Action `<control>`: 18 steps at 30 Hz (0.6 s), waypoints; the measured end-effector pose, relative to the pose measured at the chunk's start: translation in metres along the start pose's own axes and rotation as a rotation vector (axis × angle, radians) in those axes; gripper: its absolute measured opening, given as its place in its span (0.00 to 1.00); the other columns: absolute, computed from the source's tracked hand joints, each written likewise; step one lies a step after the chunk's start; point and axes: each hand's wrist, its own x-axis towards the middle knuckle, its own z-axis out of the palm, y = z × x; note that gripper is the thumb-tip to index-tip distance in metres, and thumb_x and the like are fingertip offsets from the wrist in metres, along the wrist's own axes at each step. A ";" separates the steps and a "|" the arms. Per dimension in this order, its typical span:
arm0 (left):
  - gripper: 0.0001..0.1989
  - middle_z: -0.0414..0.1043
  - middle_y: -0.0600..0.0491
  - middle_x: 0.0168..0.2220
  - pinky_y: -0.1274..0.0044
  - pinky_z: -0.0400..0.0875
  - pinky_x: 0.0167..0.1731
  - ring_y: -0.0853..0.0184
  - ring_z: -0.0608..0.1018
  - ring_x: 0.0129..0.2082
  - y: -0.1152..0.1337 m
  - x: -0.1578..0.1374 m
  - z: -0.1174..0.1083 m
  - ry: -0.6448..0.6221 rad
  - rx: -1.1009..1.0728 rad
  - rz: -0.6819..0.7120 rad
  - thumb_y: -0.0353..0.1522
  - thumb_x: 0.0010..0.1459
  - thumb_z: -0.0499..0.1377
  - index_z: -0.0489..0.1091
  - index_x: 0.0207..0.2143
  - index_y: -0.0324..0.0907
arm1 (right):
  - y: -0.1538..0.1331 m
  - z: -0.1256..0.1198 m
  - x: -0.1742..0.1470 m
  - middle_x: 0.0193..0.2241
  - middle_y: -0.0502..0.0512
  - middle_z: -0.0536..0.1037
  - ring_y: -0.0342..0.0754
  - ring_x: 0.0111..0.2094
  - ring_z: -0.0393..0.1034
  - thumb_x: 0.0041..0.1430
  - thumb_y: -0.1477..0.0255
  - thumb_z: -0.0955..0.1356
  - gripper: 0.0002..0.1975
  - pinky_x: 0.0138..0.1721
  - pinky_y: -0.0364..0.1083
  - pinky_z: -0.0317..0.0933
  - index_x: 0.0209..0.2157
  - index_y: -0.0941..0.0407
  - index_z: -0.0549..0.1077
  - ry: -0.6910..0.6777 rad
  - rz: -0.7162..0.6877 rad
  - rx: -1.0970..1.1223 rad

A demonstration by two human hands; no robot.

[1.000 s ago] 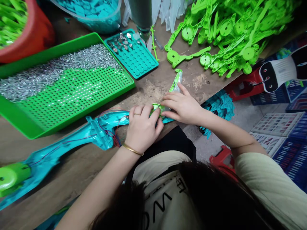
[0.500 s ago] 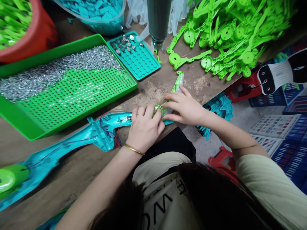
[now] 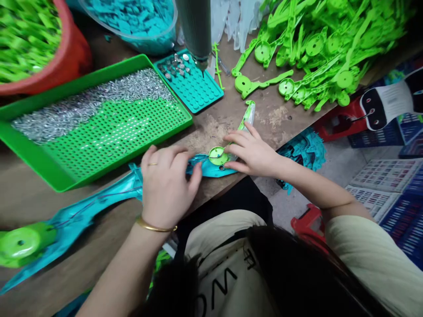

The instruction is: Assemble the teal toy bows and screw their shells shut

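Observation:
A long blue plastic shell (image 3: pixel 112 193) lies along the table edge with a thin wire running inside it. My left hand (image 3: pixel 167 180), with a ring and a gold bangle, curls over the shell's middle. Its fingertips are partly hidden, so what they grip cannot be made out. At the shell's right end sits a green round plastic part (image 3: pixel 217 155) with a wire across it; a green and clear arm (image 3: pixel 248 115) extends beyond. My right hand (image 3: pixel 253 152) holds this green part, fingers spread over it and thumb on the near side. A green cap (image 3: pixel 24 244) covers the shell's left end.
Behind the shell stands a green perforated tray (image 3: pixel 139 132) of small metal screws, beside a blue dimpled mat (image 3: pixel 198 94) with metal discs. An upright power driver (image 3: pixel 194 31) hangs above the mat. Green parts (image 3: pixel 317 48) are heaped right; red (image 3: pixel 74 57) and clear tubs (image 3: pixel 148 39) stand left.
My left hand has moved left along the shell, away from the round green part, uncovering it. My right hand stays nearly in place. The view has shifted slightly.

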 end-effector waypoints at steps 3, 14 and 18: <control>0.10 0.74 0.45 0.44 0.59 0.63 0.57 0.55 0.74 0.47 -0.008 0.000 -0.005 -0.038 -0.004 -0.017 0.36 0.63 0.54 0.73 0.37 0.43 | -0.003 0.006 0.000 0.53 0.61 0.74 0.58 0.58 0.64 0.66 0.56 0.60 0.21 0.65 0.68 0.43 0.44 0.57 0.74 0.014 -0.031 0.001; 0.11 0.74 0.45 0.44 0.57 0.61 0.58 0.55 0.73 0.48 -0.001 0.012 0.015 -0.057 0.004 0.016 0.34 0.63 0.53 0.75 0.36 0.42 | -0.012 0.012 0.003 0.51 0.63 0.74 0.58 0.56 0.65 0.65 0.53 0.60 0.24 0.66 0.69 0.40 0.44 0.59 0.74 0.010 -0.014 0.031; 0.11 0.75 0.44 0.44 0.58 0.64 0.55 0.55 0.74 0.48 -0.007 0.015 0.005 -0.067 -0.004 -0.016 0.34 0.64 0.52 0.74 0.37 0.41 | -0.016 0.015 0.004 0.50 0.62 0.75 0.56 0.54 0.66 0.67 0.55 0.59 0.22 0.66 0.66 0.41 0.43 0.59 0.72 0.060 0.002 0.093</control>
